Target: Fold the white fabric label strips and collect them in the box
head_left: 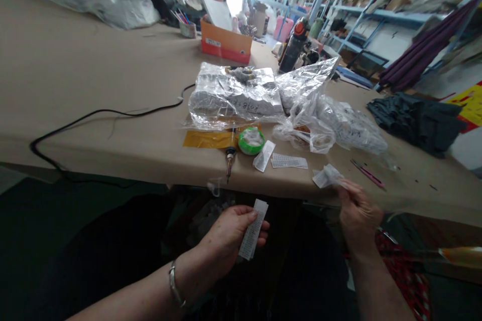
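Observation:
My left hand (235, 225) is closed around a small stack of white printed labels (253, 233), held below the table's front edge. At the table edge on the right, my right hand (357, 208) pinches the end of a crumpled white slip (327, 176) lying on the tabletop. More printed labels (289, 161) and a folded white strip (264, 156) lie between the two hands. Beyond my left hand, a soldering iron (230, 154) points toward me beside a round green tin (251, 140) with whitish stuff in it. Pink-handled tweezers (368, 174) rest near my right hand.
Plastic-wrapped packages (235, 93) and a knotted clear bag (307, 133) stand behind the labels. A black cord (113, 110) runs across the left. Farther back are an orange box (226, 42) and a dark bottle (292, 47). Dark cloth (416, 120) lies at right.

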Motion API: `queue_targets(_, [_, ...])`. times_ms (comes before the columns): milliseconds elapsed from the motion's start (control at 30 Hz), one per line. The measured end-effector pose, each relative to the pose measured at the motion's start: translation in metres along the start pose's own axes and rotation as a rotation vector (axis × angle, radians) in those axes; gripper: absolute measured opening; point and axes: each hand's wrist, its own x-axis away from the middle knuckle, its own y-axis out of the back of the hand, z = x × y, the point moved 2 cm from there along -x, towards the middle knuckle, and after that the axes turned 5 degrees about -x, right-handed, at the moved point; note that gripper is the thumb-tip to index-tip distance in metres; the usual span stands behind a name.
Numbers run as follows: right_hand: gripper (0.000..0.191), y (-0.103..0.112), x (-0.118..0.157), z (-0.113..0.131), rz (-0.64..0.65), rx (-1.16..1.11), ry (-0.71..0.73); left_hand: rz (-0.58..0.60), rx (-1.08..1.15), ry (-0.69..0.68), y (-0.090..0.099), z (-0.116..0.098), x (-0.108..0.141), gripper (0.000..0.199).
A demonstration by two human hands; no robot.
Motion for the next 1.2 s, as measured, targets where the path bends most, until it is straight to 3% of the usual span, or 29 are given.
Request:
queue_targets(100, [0.011,0.002,0.0,0.036,-0.053,-0.098,0.071,0.029,0.014,0.003,-0.002,0.0,0.002,0.015])
queue_targets(233, [0.02,-0.023,0.022,0.102,0.337,-0.284,0.342,0.075,0.107,-0.044,-0.004,0.0,0.004,0.015])
queue_targets(333, [0.02,-0.044,0.048,0.132,0.535,-0.334,0.473,0.085,0.201,-0.127,-0.003,-0.001,0.005,0.016])
queue_targets(567, [0.02,-0.059,0.069,0.138,0.62,-0.321,0.514,-0.017,0.315,-0.146,0.007,-0.001,0.006,0.013])
queue_targets(900, [0.028,-0.059,0.067,0.14,0.65,-0.366,0.459,0.047,0.28,-0.151,0.008,0.002,0.006,0.014])
queue_targets(967, [0.035,-0.055,0.067,0.137,0.646,-0.464,0.348,0.037,0.255,-0.125,0.011,0.002,0.008,0.013])
queue_targets(1000, [0.037,-0.053,0.066,0.134,0.627,-0.521,0.227,0.048,0.233,-0.102,0.012,0.002,0.01,0.013])
queue_targets(1100, [0.036,-0.052,0.061,0.118,0.6,-0.736,-0.335,0.139,0.157,-0.006,0.014,0.003,0.019,0.017])
queue_targets(1133, [0.04,-0.054,0.062,0.113,0.67,-0.848,-0.522,0.175,0.141,0.021,0.015,0.004,0.024,0.017])
queue_targets(1200, [0.058,-0.06,0.064,0.11,0.94,-1.123,-0.802,0.241,0.129,0.065,0.016,0.007,0.033,0.017])
